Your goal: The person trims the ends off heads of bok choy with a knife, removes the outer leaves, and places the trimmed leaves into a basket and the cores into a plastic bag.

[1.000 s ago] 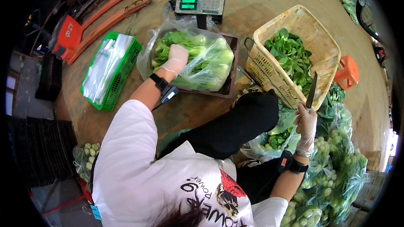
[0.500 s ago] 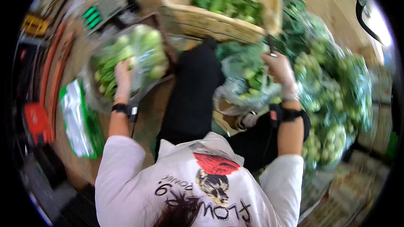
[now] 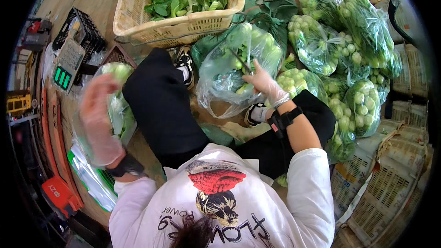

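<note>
My right hand (image 3: 265, 83), in a clear thin glove, grips a knife (image 3: 240, 60) with a narrow dark blade. The blade lies over an open clear plastic bag (image 3: 216, 85) with green vegetables (image 3: 264, 43) in it, between my legs and the crate. My left hand (image 3: 98, 119), gloved too, is raised in front of another bag of leafy greens (image 3: 120, 71) at the left. Its fingers are somewhat blurred but look stretched out and loosely bent, with nothing visible in them. It hides much of that bag.
A yellowish crate (image 3: 172, 32) of leafy greens stands ahead. Several filled bags (image 3: 317, 41) are heaped at the right, beside stacked crates (image 3: 376, 170). At the left are a scale with a green display (image 3: 64, 76), a black crate (image 3: 87, 32), orange-red bars (image 3: 59, 133) and a green-edged plastic pack (image 3: 92, 174).
The view has swung to the right. My left hand has lifted off the greens in the left bag and come back toward me. My right hand has lowered the knife over the middle bag.
</note>
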Available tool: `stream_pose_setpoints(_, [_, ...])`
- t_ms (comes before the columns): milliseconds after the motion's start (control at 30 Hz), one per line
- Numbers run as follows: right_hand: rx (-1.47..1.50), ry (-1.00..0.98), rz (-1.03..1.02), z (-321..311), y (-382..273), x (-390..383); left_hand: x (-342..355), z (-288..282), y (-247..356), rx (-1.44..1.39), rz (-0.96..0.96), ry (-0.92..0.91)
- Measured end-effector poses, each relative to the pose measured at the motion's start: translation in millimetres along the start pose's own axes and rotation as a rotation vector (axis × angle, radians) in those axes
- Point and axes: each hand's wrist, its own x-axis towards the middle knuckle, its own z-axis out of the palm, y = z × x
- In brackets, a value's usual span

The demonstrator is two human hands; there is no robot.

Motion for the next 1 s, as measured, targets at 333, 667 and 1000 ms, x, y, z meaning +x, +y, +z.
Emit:
stream_pose_setpoints(333, [0.643,0.105,-0.202,-140,-44,-43,36,330,-184,0.218,-0.085,-1.017])
stream_pose_setpoints(667, [1.006,0.11,-0.365,-174,-30,-21,132,463,-221,0.138,-0.136,-0.518])
stream_pose_setpoints(1000, [0.989,0.106,-0.219,-180,-36,-16,180,522,-261,0.811,0.087,-0.525])
